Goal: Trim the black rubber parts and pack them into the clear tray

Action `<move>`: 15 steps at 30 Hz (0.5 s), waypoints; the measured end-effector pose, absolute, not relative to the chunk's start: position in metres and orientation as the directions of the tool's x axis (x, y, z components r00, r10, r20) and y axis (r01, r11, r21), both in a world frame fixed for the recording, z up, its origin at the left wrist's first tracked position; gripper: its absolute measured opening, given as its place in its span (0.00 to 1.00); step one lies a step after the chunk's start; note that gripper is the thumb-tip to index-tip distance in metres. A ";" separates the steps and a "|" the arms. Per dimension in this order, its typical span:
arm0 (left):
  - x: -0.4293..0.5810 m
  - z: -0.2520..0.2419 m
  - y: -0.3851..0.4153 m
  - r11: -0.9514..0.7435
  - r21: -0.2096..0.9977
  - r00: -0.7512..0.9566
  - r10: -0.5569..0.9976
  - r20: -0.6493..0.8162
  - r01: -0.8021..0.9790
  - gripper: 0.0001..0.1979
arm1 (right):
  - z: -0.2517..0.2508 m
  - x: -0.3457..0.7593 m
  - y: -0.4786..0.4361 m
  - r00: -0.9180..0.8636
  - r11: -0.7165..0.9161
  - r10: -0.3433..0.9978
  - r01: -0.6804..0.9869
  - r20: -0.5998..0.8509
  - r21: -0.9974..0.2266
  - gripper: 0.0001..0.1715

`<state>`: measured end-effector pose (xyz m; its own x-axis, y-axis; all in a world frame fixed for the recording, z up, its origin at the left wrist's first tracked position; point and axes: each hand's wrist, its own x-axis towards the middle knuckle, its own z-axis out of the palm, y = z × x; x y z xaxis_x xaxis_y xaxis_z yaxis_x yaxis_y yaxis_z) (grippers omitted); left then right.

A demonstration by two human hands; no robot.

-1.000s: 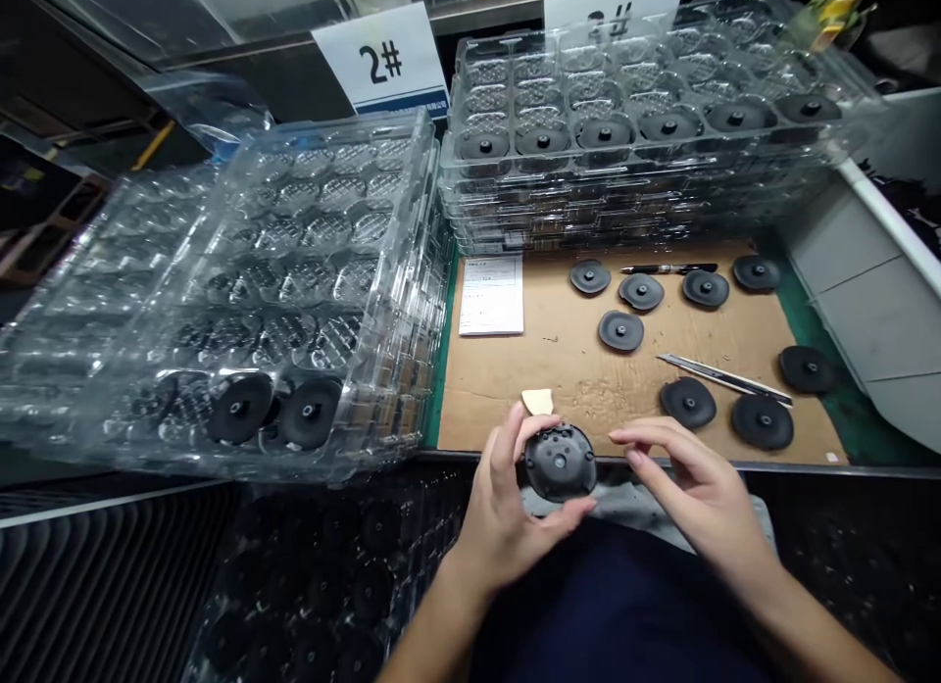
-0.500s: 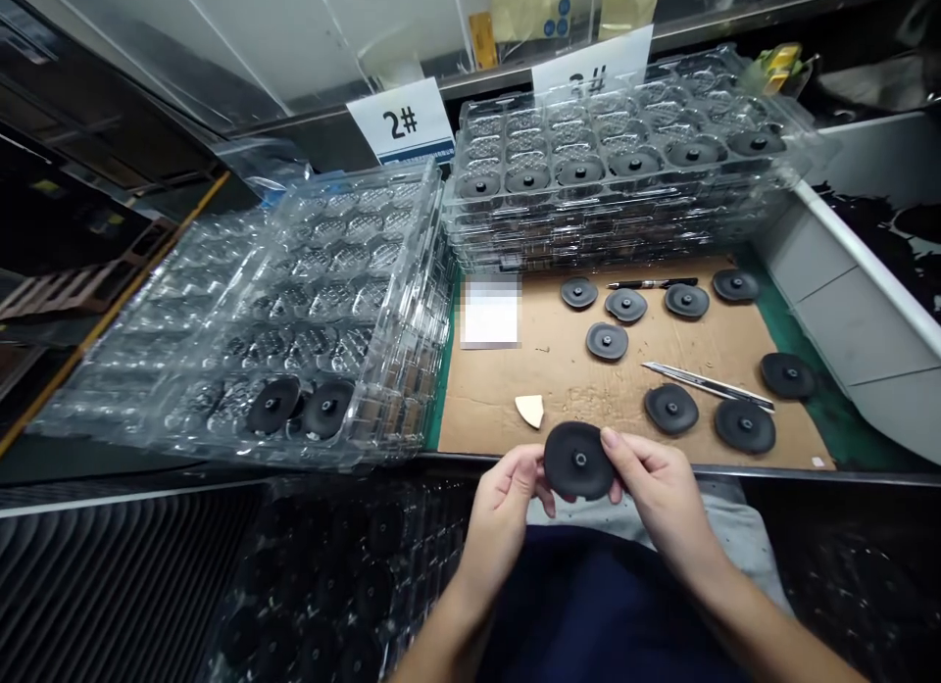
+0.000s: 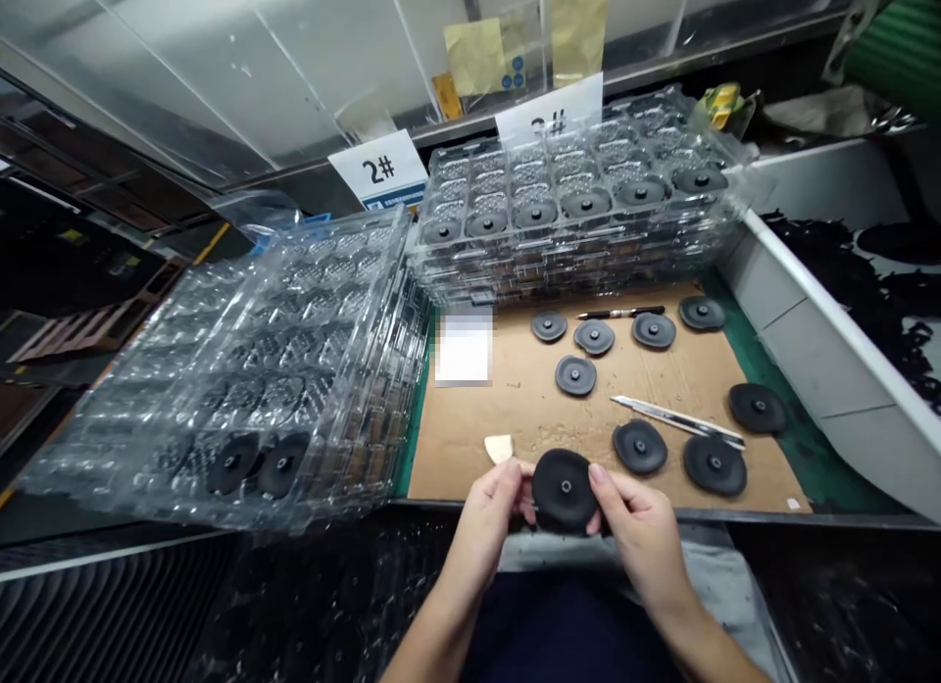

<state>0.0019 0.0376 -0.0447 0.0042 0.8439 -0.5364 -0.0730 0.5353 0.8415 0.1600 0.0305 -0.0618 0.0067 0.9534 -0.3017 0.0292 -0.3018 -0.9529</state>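
Note:
Between my two hands is a black disc, rounded-square in outline with a small raised hub at its centre. My right hand pinches its right edge, thumb on the face and fingers behind. At the left rim my left hand is closed, its fingertips partly hidden behind the disc. Just beyond my left fingers lies a small cream wedge. Similar discs lie on the cardboard, among them one disc close to my right hand. Metal tweezers rest beside it.
Stacked clear trays stand at the back, discs in the front row. Another clear tray stack is at the left, holding two discs. A pen lies near the back. A white bin wall borders the right, with black pieces beyond.
The disc has turned between my hands: the notch seen on its lower edge no longer shows there. The camera view has shifted, so the bench sits lower and further left.

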 end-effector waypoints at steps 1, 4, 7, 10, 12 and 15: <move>0.003 -0.044 0.041 0.527 0.848 0.008 0.850 -0.528 -0.045 0.21 | -0.064 0.160 0.034 0.017 -0.301 0.954 0.020 -0.300 -0.953 0.31; 0.003 -0.041 0.054 0.486 0.873 -0.007 0.874 -0.486 0.046 0.18 | -0.067 0.157 0.043 0.011 -0.284 0.959 -0.020 -0.285 -0.958 0.31; 0.001 -0.034 0.075 0.434 0.892 -0.064 0.901 -0.429 0.125 0.18 | -0.068 0.152 0.051 -0.063 -0.271 0.962 -0.075 -0.267 -0.960 0.31; 0.002 -0.023 0.096 0.415 0.891 -0.092 0.910 -0.404 0.185 0.18 | -0.068 0.153 0.060 -0.139 -0.292 0.951 -0.118 -0.276 -0.949 0.30; 0.006 -0.015 0.107 0.413 0.886 -0.070 0.910 -0.408 0.209 0.19 | -0.069 0.159 0.066 -0.166 -0.315 0.942 -0.135 -0.292 -0.940 0.30; 0.016 -0.008 0.119 0.420 0.880 -0.012 0.904 -0.428 0.221 0.20 | -0.070 0.171 0.078 -0.191 -0.364 0.925 -0.190 -0.329 -0.912 0.29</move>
<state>0.0156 0.1186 -0.0085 -0.0124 0.9035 -0.4283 0.2210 0.4202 0.8801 0.1714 0.0782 -0.0699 -0.1915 0.9247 -0.3291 -0.1905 -0.3640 -0.9117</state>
